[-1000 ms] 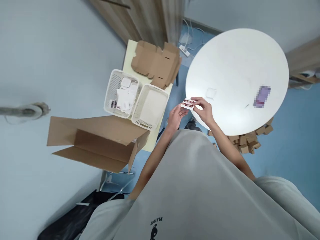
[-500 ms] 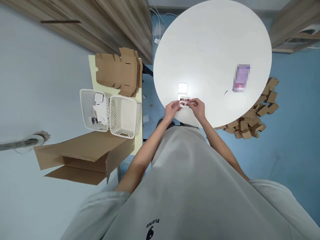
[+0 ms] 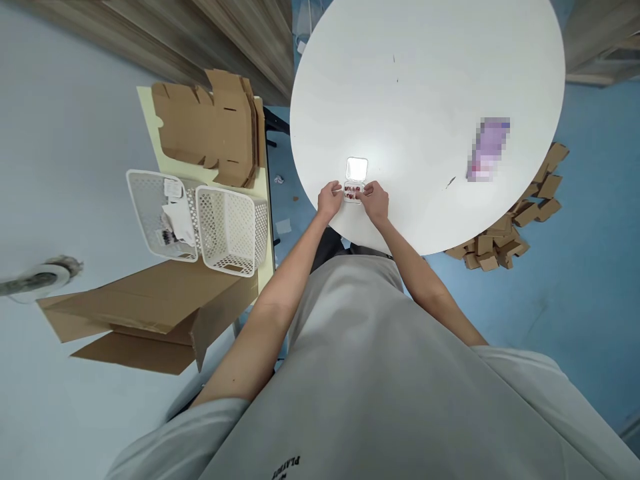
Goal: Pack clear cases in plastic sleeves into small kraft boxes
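A small clear-and-white hinged case lies with its lid raised on the round white table. In its lower half sits a card of small glossy dark-red and pale pieces in two rows, which look like press-on nails. My left hand is at the left edge of the case, fingers bent and a little apart, with nothing visible in them. From the right, my right hand has thumb and fingers at the right end of the card, hiding that corner.
A purple blurred item lies on the table's right side. Left, a side table carries flattened cardboard boxes and two white baskets, one holding small packs. A large open carton stands nearby. Small brown boxes are piled at right.
The card of nails has gone down from between both hands into the lower half of the case. My left hand has come away from it. The whole view has shifted slightly.
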The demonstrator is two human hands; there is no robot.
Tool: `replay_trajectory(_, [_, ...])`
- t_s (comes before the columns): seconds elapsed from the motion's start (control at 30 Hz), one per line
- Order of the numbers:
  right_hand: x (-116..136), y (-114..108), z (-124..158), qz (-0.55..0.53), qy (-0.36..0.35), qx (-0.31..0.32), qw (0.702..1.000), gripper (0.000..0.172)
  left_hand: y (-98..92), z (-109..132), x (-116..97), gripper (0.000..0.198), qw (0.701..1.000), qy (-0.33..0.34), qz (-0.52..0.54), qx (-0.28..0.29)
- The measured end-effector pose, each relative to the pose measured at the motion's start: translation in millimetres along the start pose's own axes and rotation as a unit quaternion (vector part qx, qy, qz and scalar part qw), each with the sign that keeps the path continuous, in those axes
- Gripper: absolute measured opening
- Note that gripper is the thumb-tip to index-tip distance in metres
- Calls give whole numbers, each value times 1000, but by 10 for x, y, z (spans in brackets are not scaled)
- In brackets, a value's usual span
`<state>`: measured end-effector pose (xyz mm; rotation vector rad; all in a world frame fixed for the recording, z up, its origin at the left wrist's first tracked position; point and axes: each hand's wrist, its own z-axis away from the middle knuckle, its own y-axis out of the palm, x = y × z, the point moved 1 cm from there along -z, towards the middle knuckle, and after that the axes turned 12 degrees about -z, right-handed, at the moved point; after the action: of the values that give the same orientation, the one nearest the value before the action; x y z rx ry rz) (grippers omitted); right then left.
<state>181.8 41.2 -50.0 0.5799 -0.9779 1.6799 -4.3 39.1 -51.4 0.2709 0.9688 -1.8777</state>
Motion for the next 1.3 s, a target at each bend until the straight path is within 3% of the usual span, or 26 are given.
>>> replay_trajectory(0.1, [-56,-14,-49,8,7,-26,1000,14,15,-81,-45,60,1000,-4,0,-1])
replay_trajectory(0.23, [-133,-53,-179,-21,36,-28,999,21,52,-152,-129,56,999,-15,23,19])
replay_trajectory(0.4, [-202,-125,-254,-130,84,39,987,37,50,-62,-237,59,988,-65,123,73])
replay_trajectory(0.5, [-224,-250,-174,-225,91,91,966,46,-14,54,-273,53,975,-68,181,114])
replay_trajectory(0.67, [-235,-462,48,-271,78,103,954,32,-75,235,-289,33,955,-54,244,162])
replay_trajectory(0.77, [-260,-494,128,-262,43,110,958,47,-9,326,-282,54,951,-46,257,169])
replay_trajectory(0.87, [-317,-477,123,-255,10,112,960,62,101,384,-243,95,952,-49,257,160])
replay_trajectory(0.93, [-360,-458,82,-255,1,109,961,65,163,397,-204,106,951,-50,267,145])
replay_trajectory(1.13, [-417,-359,-64,-254,-21,105,961,59,193,391,-170,114,959,-33,267,92])
replay_trajectory(1.3, [-344,-190,-88,-202,-28,61,977,49,-3,529,-209,98,970,-45,239,26])
